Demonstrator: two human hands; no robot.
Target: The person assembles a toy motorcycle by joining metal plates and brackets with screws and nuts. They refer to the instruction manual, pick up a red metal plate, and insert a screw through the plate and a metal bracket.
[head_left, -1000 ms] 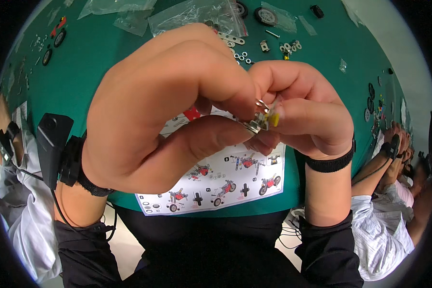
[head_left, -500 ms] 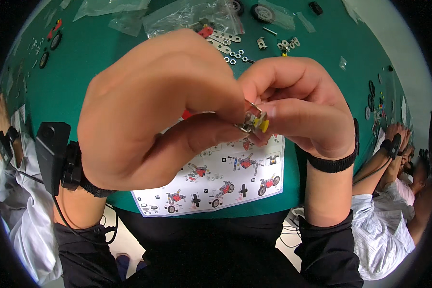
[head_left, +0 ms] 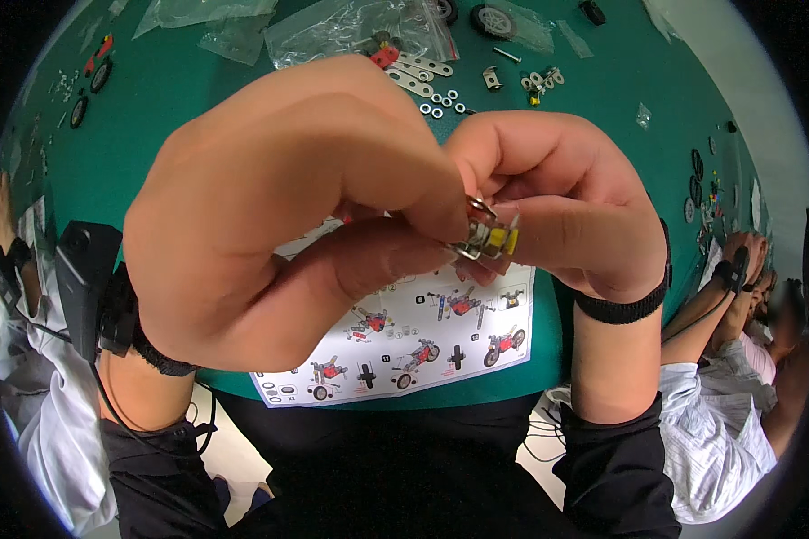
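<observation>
Above a printed instruction sheet (head_left: 395, 323), my two hands meet over a small metal bracket assembly (head_left: 473, 239) with yellow parts (head_left: 502, 241) on its right side. My left hand (head_left: 279, 207) is closed, its thumb and forefinger pinching the silver bracket from the left. From the right, my right hand (head_left: 571, 211) is closed too, thumb and curled fingers gripping the yellow-part end. The fingers cover much of the assembly, so how its parts join cannot be made out. A red piece behind my left hand is mostly hidden.
Beyond my hands on the green table lie perforated metal strips (head_left: 413, 85), several nuts (head_left: 437, 101), a small bracket (head_left: 492, 79), a screw (head_left: 507, 55), a wheel (head_left: 493, 22) and a clear plastic bag (head_left: 333, 36). Other people sit at both sides.
My left hand has shifted slightly left and down. The bracket assembly has turned a little, and more of its yellow parts shows. Both hands keep their pinch.
</observation>
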